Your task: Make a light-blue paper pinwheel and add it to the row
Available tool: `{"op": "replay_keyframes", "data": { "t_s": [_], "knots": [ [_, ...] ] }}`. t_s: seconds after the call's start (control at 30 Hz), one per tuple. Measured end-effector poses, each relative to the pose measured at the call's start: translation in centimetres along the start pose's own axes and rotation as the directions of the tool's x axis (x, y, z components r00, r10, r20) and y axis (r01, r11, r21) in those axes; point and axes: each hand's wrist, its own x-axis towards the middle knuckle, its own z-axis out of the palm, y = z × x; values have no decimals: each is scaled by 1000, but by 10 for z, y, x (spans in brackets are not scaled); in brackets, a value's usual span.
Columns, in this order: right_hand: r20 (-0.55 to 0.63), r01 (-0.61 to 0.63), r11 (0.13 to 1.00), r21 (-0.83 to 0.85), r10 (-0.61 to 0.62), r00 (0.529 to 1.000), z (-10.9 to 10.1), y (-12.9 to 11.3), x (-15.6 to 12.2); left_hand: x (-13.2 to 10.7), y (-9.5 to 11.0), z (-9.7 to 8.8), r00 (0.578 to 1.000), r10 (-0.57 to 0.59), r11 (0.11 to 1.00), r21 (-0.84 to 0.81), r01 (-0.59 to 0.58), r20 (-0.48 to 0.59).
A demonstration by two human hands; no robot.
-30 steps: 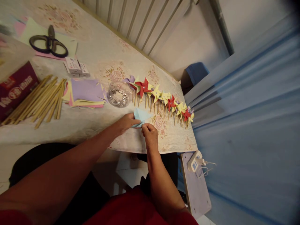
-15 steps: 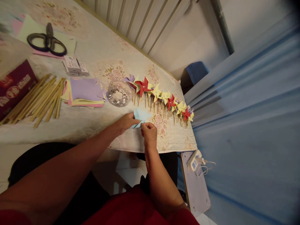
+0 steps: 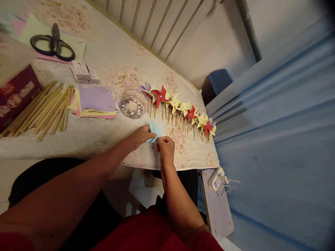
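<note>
Near the front edge of the table, a light blue piece of paper (image 3: 154, 129) is held between my two hands, its near part bent over. My left hand (image 3: 141, 136) is closed on its left side, the thumb pressing on top. The fingers of my right hand (image 3: 166, 143) pinch its near right corner, and the fingertips partly hide that spot. Just beyond the paper lies a clear round dish (image 3: 132, 104) of shiny metal pins. To its right runs a row of paper pinwheels (image 3: 184, 108) in red, yellow and purple on thin sticks.
A stack of coloured paper (image 3: 95, 99) lies left of the dish. Farther left are wooden sticks (image 3: 49, 111), a dark red box (image 3: 19, 96), small white boxes (image 3: 81, 70) and black-handled scissors (image 3: 54, 45). A power strip (image 3: 216, 178) rests on a low stool (image 3: 218, 212) at right.
The far right part of the blue paper has come in toward my fingers, so less of it spreads out. My right hand has shifted very slightly left and up.
</note>
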Motion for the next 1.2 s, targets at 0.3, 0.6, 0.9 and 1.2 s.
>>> {"op": "replay_keyframes", "data": {
  "t_s": [0.3, 0.6, 0.9, 1.2],
  "knots": [
    [6, 31, 999, -10, -31, 999, 1, 1, 0, 4, -4, -2, 1000, 11, 999, 41, -11, -1],
    [50, 34, 999, 14, -34, 998, -3, -1, -1, 2, -1, -1, 1000, -6, 1000, 22, 6, 4],
    [66, 45, 999, 13, -45, 997, -3, -1, -1, 1, -1, -1, 1000, 3, 1000, 31, -4, 19],
    [77, 42, 999, 8, -43, 996, -4, -2, 0, 5, -6, -2, 999, 7, 1000, 19, -8, 41]
  ]
}}
